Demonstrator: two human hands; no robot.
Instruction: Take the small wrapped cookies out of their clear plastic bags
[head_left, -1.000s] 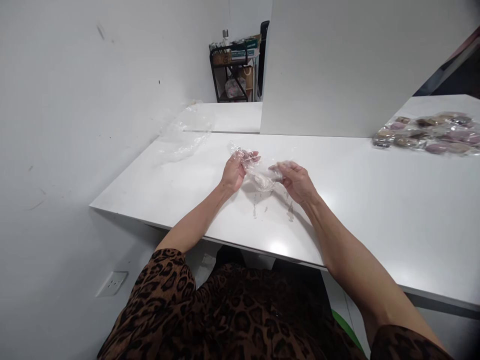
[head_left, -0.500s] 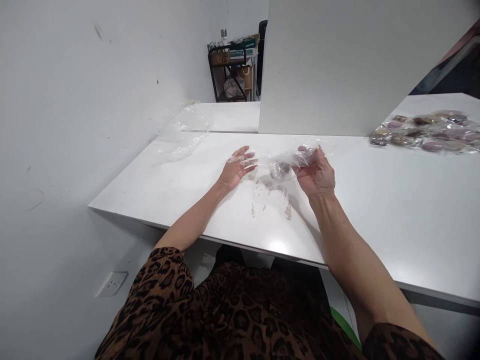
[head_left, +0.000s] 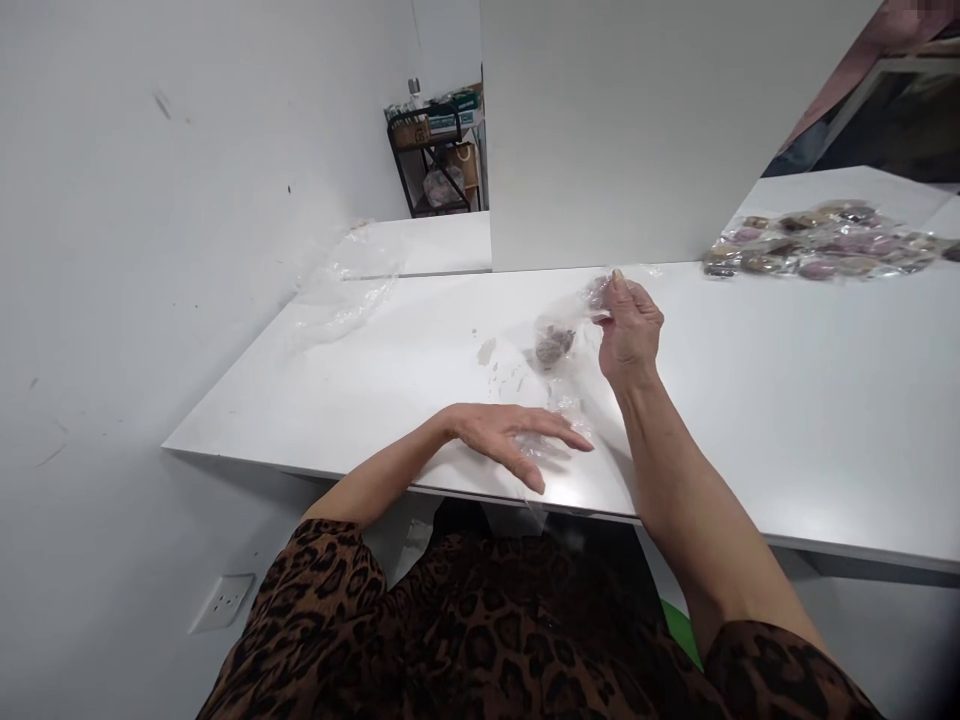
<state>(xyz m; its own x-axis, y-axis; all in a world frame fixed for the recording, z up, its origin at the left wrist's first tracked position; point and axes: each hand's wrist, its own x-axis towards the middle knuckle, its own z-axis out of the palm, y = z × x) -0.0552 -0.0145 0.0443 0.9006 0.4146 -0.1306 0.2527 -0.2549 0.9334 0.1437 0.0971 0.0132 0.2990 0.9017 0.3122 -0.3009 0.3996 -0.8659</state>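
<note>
My right hand (head_left: 630,325) is closed, pinching the upper end of a clear plastic wrapper (head_left: 574,398) above the white table. A small rounded brown item (head_left: 555,345) shows in or against the wrapper, just left of that hand; its exact kind is unclear. Close to the table's front edge, my left hand (head_left: 510,435) has its fingers stretched and thumb apart, gripping nothing. Crumpled clear film lies under and beside its fingers, and I cannot tell whether they touch it.
On the left of the white table (head_left: 247,400) lies more crumpled clear film (head_left: 345,295). A grey-white panel (head_left: 615,140) stands at the back. Several wrapped brown and pinkish items (head_left: 832,245) lie at back right. Beyond is a black shelf cart (head_left: 427,150).
My left hand has dropped toward the table's front edge and swung right, its fingers now pointing right. My right hand keeps its pinch on the wrapper. The whole view has shifted slightly.
</note>
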